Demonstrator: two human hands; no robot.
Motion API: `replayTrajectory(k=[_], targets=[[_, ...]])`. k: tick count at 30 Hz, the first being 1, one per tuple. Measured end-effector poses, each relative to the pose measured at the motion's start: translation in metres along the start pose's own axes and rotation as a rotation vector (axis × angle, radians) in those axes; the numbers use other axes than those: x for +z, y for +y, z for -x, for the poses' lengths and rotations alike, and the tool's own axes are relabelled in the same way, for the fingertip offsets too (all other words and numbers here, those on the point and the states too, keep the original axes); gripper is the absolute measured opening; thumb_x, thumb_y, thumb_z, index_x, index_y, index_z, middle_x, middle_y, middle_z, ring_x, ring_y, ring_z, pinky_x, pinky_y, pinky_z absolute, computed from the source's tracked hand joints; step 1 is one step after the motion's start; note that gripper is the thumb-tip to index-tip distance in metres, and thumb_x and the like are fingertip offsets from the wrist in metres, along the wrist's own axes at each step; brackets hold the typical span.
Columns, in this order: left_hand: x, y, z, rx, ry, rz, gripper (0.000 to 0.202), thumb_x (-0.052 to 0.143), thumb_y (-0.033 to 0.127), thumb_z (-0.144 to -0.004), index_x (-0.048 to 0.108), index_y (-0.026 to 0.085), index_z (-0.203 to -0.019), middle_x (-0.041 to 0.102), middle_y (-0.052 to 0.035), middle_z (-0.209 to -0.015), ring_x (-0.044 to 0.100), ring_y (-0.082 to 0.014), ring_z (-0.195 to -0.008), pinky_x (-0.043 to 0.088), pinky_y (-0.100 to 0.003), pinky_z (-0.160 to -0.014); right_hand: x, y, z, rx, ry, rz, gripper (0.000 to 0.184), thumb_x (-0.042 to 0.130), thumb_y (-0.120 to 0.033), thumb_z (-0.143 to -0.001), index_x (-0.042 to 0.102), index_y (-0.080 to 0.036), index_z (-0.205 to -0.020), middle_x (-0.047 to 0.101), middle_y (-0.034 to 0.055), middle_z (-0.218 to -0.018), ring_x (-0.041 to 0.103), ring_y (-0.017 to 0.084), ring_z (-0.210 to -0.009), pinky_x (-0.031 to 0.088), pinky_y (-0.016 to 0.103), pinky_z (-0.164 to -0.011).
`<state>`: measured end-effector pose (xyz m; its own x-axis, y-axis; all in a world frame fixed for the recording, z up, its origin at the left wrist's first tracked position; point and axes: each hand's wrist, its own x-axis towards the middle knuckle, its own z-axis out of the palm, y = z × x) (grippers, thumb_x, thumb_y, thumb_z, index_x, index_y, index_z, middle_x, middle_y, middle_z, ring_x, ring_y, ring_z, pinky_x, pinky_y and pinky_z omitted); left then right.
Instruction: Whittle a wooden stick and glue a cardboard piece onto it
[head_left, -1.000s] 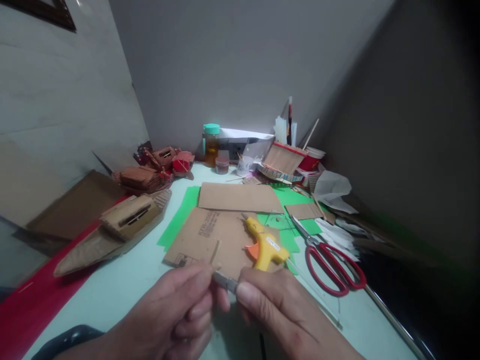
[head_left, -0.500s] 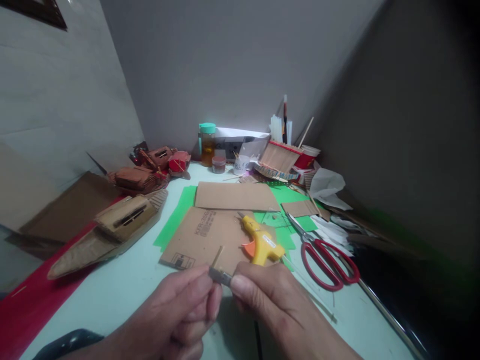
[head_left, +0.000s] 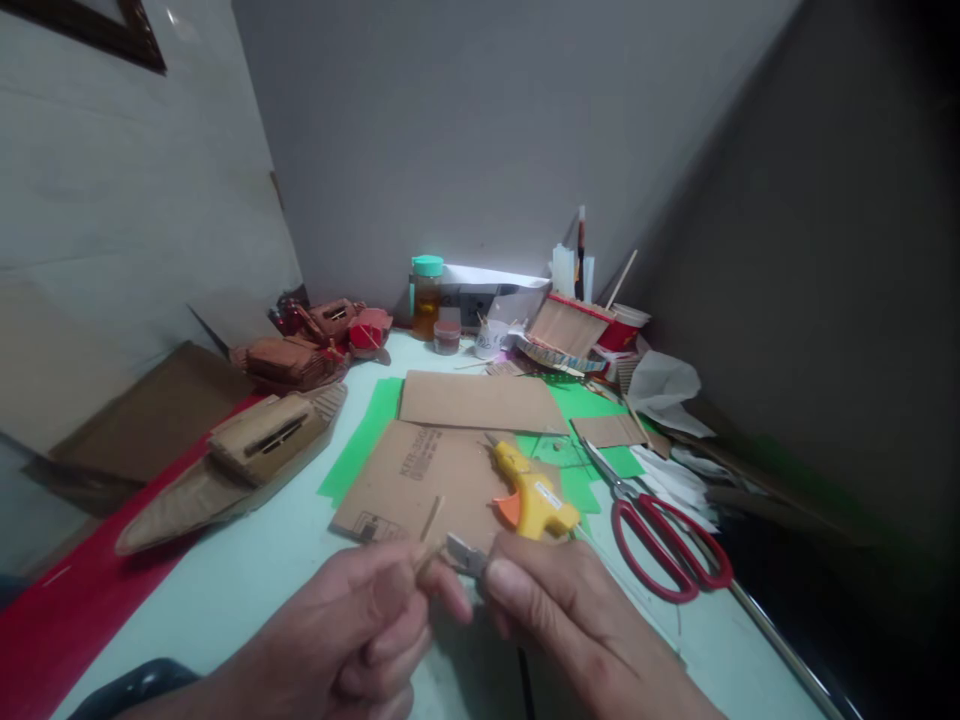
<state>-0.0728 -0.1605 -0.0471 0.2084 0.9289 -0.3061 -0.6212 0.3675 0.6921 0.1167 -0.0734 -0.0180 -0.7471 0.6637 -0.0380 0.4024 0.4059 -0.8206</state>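
Between the thumb and fingertips of my left hand [head_left: 375,620] is a thin wooden stick [head_left: 432,518], its free end pointing up and away. My right hand [head_left: 566,610] is closed around a small metal blade [head_left: 466,555], most of which the fingers hide. The blade's tip is close to the stick, and I cannot tell whether they touch. Beyond my hands, a yellow hot glue gun [head_left: 534,490] with an orange trigger lies on a printed cardboard sheet [head_left: 397,480]. To the right rest large scissors [head_left: 660,540] with red handles, blades partly apart.
A cardboard model boat [head_left: 240,455] sits at left, with reddish models [head_left: 315,340] behind it. Another cardboard piece [head_left: 480,400] lies over green sheets [head_left: 360,440]. At the back stand a green-lidded jar [head_left: 427,300], a small tub [head_left: 447,338] and a cup of sticks [head_left: 489,340].
The blade has come away from my left fingertips, opening a small gap between my hands. My left index finger has extended. The whole view has shifted slightly.
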Motion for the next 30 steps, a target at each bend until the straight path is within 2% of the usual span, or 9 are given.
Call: replayTrajectory(k=[2,6,10,14,18,22,25,30], targets=[[0.001,-0.002,-0.001,-0.009,-0.003,0.003,0.036,0.077,0.05,-0.083,0.07,0.015,-0.088,0.033,0.0102,-0.053,0.014,-0.0024,-0.041,0.016,-0.016,-0.038,0.003,-0.001,0.001,0.003,-0.069,-0.002,0.046,0.032,-0.051,-0.106,0.052,-0.024,-0.075,0.059,-0.002,-0.078,0.056,0.017,-0.08,0.04,0.03,-0.079],[0.002,-0.003,-0.001,-0.01,0.041,0.021,0.037,0.08,0.048,-0.081,0.057,0.019,-0.078,0.036,0.0109,-0.053,0.013,-0.0031,-0.042,0.015,-0.015,-0.037,0.004,0.0,0.0,0.0,-0.105,-0.026,0.046,0.031,-0.051,-0.106,0.051,-0.023,-0.076,0.058,-0.0016,-0.078,0.055,0.017,-0.079,0.04,0.029,-0.077],[0.004,-0.002,-0.001,-0.043,0.034,-0.076,0.042,0.08,0.056,-0.078,0.062,0.017,-0.078,0.04,0.0099,-0.052,0.018,-0.002,-0.04,0.016,-0.015,-0.037,0.005,0.002,-0.004,-0.066,-0.139,-0.065,0.047,0.03,-0.05,-0.106,0.049,-0.023,-0.072,0.054,-0.0023,-0.07,0.051,0.015,-0.07,0.037,0.028,-0.068],[0.005,-0.001,-0.001,-0.067,0.069,-0.163,0.047,0.08,0.059,-0.075,0.064,0.015,-0.074,0.038,0.0093,-0.05,0.023,-0.0019,-0.039,0.018,-0.016,-0.038,0.005,0.001,-0.004,-0.061,-0.18,-0.076,0.042,0.032,-0.044,-0.107,0.056,-0.024,-0.079,0.058,-0.0026,-0.076,0.054,0.015,-0.075,0.039,0.027,-0.075],[0.004,-0.003,0.0,-0.056,0.085,-0.21,0.048,0.078,0.061,-0.076,0.066,0.014,-0.077,0.035,0.0099,-0.049,0.023,-0.0026,-0.038,0.018,-0.017,-0.038,0.006,-0.001,-0.005,-0.057,-0.214,-0.092,0.043,0.03,-0.046,-0.107,0.054,-0.023,-0.08,0.057,-0.0029,-0.077,0.054,0.015,-0.077,0.036,0.028,-0.076],[0.006,-0.003,0.0,-0.078,0.083,-0.221,0.05,0.079,0.062,-0.074,0.066,0.015,-0.078,0.035,0.0104,-0.049,0.023,-0.0023,-0.037,0.017,-0.016,-0.036,0.009,-0.001,-0.007,-0.026,-0.2,-0.101,0.042,0.029,-0.045,-0.106,0.052,-0.022,-0.079,0.058,-0.0015,-0.078,0.054,0.015,-0.077,0.035,0.03,-0.077],[0.008,-0.001,-0.001,-0.103,0.093,-0.179,0.049,0.081,0.06,-0.072,0.061,0.016,-0.072,0.031,0.0117,-0.049,0.019,-0.0023,-0.039,0.017,-0.014,-0.036,0.013,0.001,-0.007,0.018,-0.155,-0.067,0.043,0.031,-0.048,-0.104,0.05,-0.022,-0.075,0.053,-0.0006,-0.072,0.05,0.017,-0.073,0.034,0.031,-0.07],[0.004,-0.003,0.0,-0.077,0.087,-0.112,0.045,0.079,0.056,-0.078,0.057,0.018,-0.07,0.028,0.0117,-0.051,0.012,-0.0031,-0.041,0.015,-0.015,-0.037,0.009,0.009,-0.007,0.045,-0.045,-0.023,0.046,0.033,-0.052,-0.103,0.042,-0.022,-0.07,0.048,-0.0001,-0.072,0.046,0.018,-0.073,0.033,0.03,-0.066]])
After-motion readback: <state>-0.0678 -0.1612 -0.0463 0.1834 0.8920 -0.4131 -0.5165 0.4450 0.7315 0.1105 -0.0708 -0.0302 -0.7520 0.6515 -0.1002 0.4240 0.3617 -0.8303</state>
